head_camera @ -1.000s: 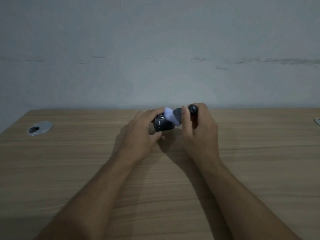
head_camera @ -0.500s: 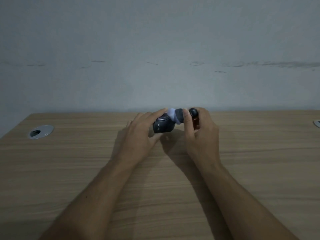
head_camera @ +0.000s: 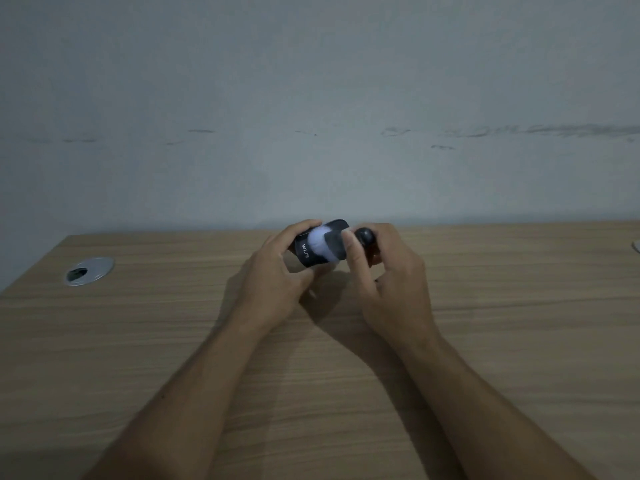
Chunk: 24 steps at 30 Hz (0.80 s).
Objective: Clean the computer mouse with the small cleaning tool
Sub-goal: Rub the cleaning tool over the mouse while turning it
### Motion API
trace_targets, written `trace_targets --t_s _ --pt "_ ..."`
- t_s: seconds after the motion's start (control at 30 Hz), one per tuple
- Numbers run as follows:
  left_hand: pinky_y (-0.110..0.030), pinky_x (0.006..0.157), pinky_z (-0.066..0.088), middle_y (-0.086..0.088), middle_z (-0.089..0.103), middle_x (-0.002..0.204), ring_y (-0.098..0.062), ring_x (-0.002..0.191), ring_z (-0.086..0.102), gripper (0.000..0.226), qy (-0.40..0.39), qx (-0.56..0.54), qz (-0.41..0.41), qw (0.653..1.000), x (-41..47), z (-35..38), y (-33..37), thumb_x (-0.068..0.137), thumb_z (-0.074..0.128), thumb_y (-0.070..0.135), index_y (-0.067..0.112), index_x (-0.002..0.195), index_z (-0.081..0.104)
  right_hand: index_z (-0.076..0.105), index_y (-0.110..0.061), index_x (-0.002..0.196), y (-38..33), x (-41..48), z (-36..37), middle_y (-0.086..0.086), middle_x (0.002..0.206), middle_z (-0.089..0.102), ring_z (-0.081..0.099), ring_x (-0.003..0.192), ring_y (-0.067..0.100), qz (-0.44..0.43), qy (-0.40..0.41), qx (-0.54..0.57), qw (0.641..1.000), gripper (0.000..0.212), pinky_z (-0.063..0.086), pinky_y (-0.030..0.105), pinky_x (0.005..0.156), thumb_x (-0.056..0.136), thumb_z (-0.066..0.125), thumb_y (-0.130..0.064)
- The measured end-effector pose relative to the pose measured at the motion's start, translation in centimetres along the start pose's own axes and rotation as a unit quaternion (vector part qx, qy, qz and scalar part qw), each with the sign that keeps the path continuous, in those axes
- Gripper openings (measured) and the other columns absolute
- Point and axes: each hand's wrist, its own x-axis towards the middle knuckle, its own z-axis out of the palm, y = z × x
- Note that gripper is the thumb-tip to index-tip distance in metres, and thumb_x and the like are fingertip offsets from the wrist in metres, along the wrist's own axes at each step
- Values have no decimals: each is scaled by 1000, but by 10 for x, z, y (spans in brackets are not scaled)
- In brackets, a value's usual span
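Two bare forearms enter from the near edge and converge over the middle of the wooden counter (head_camera: 485,323). The left hand (head_camera: 273,282) is closed around the computer mouse (head_camera: 313,252): its fingers (head_camera: 301,226) curl over the far top edge and the thumb presses the near lower side, so the dark body sits tilted and raised between them, its light lettering facing the camera. The right hand (head_camera: 391,275) is closed on the small cleaning tool (head_camera: 332,245): thumb and fingers pinch the dark handle, whose rounded end shows above the thumb. The tool's pale brush head points left and rests against the near face of the mouse, just beside the lettering; motion blur hides the exact contact. Mouse and tool lie between the two hands, near the far edge of the counter. Farther left, well apart, a round metal cable grommet (head_camera: 89,272) is set into the surface. A scuffed grey wall (head_camera: 311,116) closes the view.
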Motion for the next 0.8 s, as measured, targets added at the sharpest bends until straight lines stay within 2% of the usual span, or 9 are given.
trace_targets --t_s 0.07,0.2,0.3,0.4,0.47,0.53,0.67,0.73,0.8 --pt "-29 108 55 17 74 134 -2 124 68 68 0 -8 7 1000 1 1 -2 80 90 14 38 140 69 68 -12 101 3 1 0 -4 87 67 62 73 13 19 8 -6 1000 20 45 18 69 108 65 -31" --pt "-11 106 47 21 74 134 6 125 65 70 -16 -27 5 999 1 1 -4 80 97 32 40 143 67 64 -21 97 17 7 -7 -2 86 68 60 71 2 120 55 -39 991 18 38 9 65 109 62 -35" --pt "3 94 40 22 73 132 15 120 63 68 -25 -5 3 1000 0 1 -3 81 95 28 42 141 67 72 -17 109 10 6 -6 -4 95 71 64 78 -1 88 52 -25 994 17 42 6 71 109 65 -33" --pt "7 77 41 17 76 126 27 102 60 67 -16 20 -13 1000 2 2 -5 83 86 4 37 139 69 74 -13 113 -4 1 0 -3 99 73 68 83 7 11 21 16 1000 17 50 14 77 108 66 -28" --pt "1 77 49 17 77 125 15 105 67 67 -14 13 -17 1000 3 3 -5 83 85 1 37 138 71 72 -11 106 -5 -2 3 -3 93 71 66 79 13 -18 -5 9 1000 17 50 21 74 108 67 -27" --pt "0 86 49 17 77 128 4 114 70 65 -9 0 -7 1000 2 3 -5 82 90 10 37 138 70 68 -13 99 0 0 2 -4 85 67 61 73 12 14 4 -14 1000 21 45 17 69 108 66 -32" --pt "1 92 40 22 73 130 7 119 65 67 -9 -2 -2 1000 -1 2 -2 81 95 32 39 141 67 68 -19 98 15 7 -7 -2 86 69 59 71 -1 125 46 -47 990 20 39 7 66 108 63 -35" --pt "7 86 37 22 72 128 8 116 64 66 -7 15 -4 1000 -1 2 -1 82 94 28 39 141 68 69 -19 100 10 5 -6 -3 88 70 61 73 -1 104 38 -33 993 17 41 7 68 108 64 -34" --pt "5 87 42 16 74 129 -2 117 67 65 0 21 -8 1000 1 2 -3 82 92 16 34 140 69 71 -16 104 -1 1 -1 -4 91 71 65 77 5 36 11 -8 999 17 47 14 72 108 66 -31"
